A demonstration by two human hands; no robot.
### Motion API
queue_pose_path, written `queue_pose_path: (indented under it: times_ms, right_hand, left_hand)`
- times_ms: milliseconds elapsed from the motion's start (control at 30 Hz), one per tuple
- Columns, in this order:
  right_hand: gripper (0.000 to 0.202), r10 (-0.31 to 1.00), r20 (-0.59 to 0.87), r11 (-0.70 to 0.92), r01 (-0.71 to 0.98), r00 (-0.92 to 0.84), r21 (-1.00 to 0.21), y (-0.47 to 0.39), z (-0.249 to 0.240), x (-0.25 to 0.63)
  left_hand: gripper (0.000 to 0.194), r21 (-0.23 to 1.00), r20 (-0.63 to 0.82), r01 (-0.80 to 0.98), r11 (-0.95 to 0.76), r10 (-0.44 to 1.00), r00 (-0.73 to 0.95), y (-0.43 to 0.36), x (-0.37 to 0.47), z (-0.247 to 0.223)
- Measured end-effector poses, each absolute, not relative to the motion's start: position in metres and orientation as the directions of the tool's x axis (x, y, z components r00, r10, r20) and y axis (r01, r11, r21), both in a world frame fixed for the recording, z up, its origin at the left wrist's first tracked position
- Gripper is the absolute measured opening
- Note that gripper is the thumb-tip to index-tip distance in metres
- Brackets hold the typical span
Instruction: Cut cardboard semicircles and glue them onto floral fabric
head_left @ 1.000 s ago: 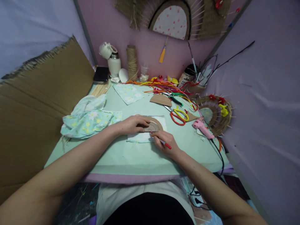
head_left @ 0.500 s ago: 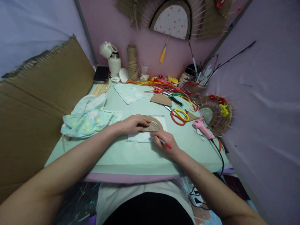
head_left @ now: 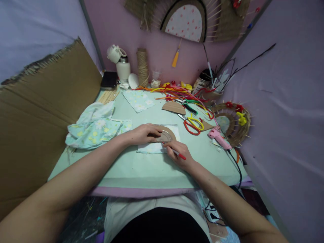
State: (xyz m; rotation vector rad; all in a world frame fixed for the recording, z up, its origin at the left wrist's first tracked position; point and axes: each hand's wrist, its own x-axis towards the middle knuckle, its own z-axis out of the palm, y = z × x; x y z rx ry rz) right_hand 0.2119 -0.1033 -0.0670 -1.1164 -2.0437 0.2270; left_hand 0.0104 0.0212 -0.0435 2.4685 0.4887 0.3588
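Observation:
My left hand [head_left: 148, 132] presses a clear half-round protractor [head_left: 165, 135] down, thumb at its straight edge and fingers over its left part. Beneath the protractor lies a brown cardboard half circle [head_left: 172, 134], on a small piece of pale cloth [head_left: 149, 148]. Pinched in my right hand [head_left: 178, 152] is a red-capped pen [head_left: 181, 156], its tip at the protractor's straight edge. The exact tip contact is too small to make out.
Beyond my hands lie scissors [head_left: 193, 125], another cardboard half circle [head_left: 173, 107] and a floral cloth square [head_left: 138, 100]. A pink glue gun [head_left: 219, 138] with a cord is at right. Crumpled floral cloth [head_left: 95, 130] lies left, beside a tall cardboard panel [head_left: 50, 111].
The pen's red end has shifted very slightly to the right. My left hand, the protractor and the cloth stay in place.

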Motion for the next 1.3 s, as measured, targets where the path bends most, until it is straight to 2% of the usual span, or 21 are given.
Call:
queue_pose_path:
  times_ms: [233, 467, 633, 867, 1000, 1133, 1300]
  right_hand:
    - [0.019, 0.784, 0.541, 0.589, 0.641, -0.305, -0.492, -0.104, -0.067, 0.212]
    - [0.019, 0.771, 0.586, 0.59, 0.622, -0.247, -0.515, -0.106, -0.065, 0.213]
    - [0.02, 0.771, 0.602, 0.584, 0.604, -0.205, -0.542, -0.107, -0.063, 0.213]
    - [0.019, 0.798, 0.595, 0.517, 0.616, -0.097, -0.593, -0.105, -0.061, 0.215]
    - [0.018, 0.79, 0.613, 0.485, 0.596, 0.016, -0.64, -0.102, -0.062, 0.219]
    - [0.019, 0.836, 0.539, 0.389, 0.584, 0.1, -0.712, -0.099, -0.067, 0.222]
    - [0.019, 0.875, 0.478, 0.344, 0.598, 0.076, -0.724, -0.098, -0.069, 0.22]
  left_hand:
    - [0.023, 0.601, 0.195, 0.19, -0.776, 0.374, 0.907, 0.019, 0.01, -0.04]
    - [0.022, 0.587, 0.246, 0.183, -0.788, 0.39, 0.888, 0.016, 0.011, -0.042]
    - [0.026, 0.536, 0.237, 0.257, -0.804, 0.436, 0.868, 0.016, 0.011, -0.044]
    - [0.025, 0.423, 0.325, 0.33, -0.844, 0.482, 0.814, 0.024, 0.009, -0.052]
    - [0.031, 0.386, 0.284, 0.413, -0.825, 0.532, 0.798, 0.024, 0.008, -0.056]
    - [0.035, 0.406, 0.251, 0.458, -0.791, 0.578, 0.776, 0.023, 0.007, -0.057]
    - [0.032, 0.373, 0.288, 0.454, -0.809, 0.567, 0.772, 0.023, 0.007, -0.055]
